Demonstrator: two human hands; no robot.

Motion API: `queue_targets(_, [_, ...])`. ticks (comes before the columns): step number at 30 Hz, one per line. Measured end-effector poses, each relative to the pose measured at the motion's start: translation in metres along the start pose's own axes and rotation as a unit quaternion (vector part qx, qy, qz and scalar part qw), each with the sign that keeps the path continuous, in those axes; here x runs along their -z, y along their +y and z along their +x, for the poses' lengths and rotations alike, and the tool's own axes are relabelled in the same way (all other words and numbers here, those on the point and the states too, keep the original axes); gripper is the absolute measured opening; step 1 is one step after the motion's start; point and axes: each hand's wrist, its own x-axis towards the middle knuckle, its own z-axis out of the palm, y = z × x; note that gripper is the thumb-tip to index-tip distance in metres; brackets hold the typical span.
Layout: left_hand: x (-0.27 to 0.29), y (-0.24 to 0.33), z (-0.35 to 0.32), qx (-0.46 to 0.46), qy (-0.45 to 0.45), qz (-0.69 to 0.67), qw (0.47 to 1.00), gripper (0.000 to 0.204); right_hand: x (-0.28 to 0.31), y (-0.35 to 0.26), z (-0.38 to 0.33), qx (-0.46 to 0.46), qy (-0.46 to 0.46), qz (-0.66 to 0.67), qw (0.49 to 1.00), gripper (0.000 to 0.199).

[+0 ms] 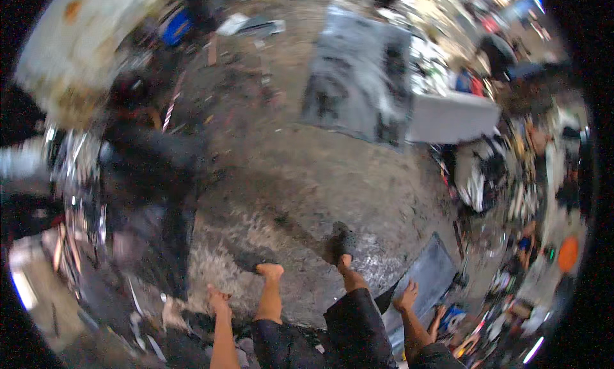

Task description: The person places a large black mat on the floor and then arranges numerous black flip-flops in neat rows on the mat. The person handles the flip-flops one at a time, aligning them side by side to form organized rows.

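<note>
The two hands are well apart, one on each side of the legs. The left forearm reaches up from the lower edge, nearly straight, and the left hand [219, 297] hangs over the floor [288, 171] with its fingers blurred; whether they are curled or spread I cannot tell. The right arm slants up and leftward, and the right hand [407, 297] lies against the left part of a grey sheet [432, 263] beside the right leg, fingers pointing up; I cannot tell whether it grips the sheet or only rests on it.

Two feet show, the left foot [271, 270] bare and the right foot [345, 261] at a dark shoe [341, 240]. Two grey sheets are visible: the one at the right hand and a larger sheet [358, 75] farther ahead, next to one white box-like thing [454, 116].

A dark, blurred panel [150, 228] stands to the left. Clutter [511, 266] crowds the right side, with one orange round thing [568, 254] near the rim. A large pale object [89, 49] fills the upper left, near a blue item [174, 27].
</note>
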Motion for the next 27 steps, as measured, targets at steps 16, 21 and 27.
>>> queue_targets(16, [-0.685,-0.200,-0.494,-0.138,-0.532,0.259,0.794,0.056,0.024,-0.253,0.256,0.149,-0.181,0.915,0.329,0.087])
queue_targets(21, [-0.706,-0.225,-0.556,-0.173,-0.598,0.511,0.592,0.040,0.046,-0.143,0.292,0.212,-0.250,0.899,0.292,0.077])
queue_targets(27, [-0.739,-0.280,-0.563,-0.203,-0.600,0.613,0.472,0.076,0.042,-0.154,0.358,-0.138,0.031,0.946,0.292,0.057])
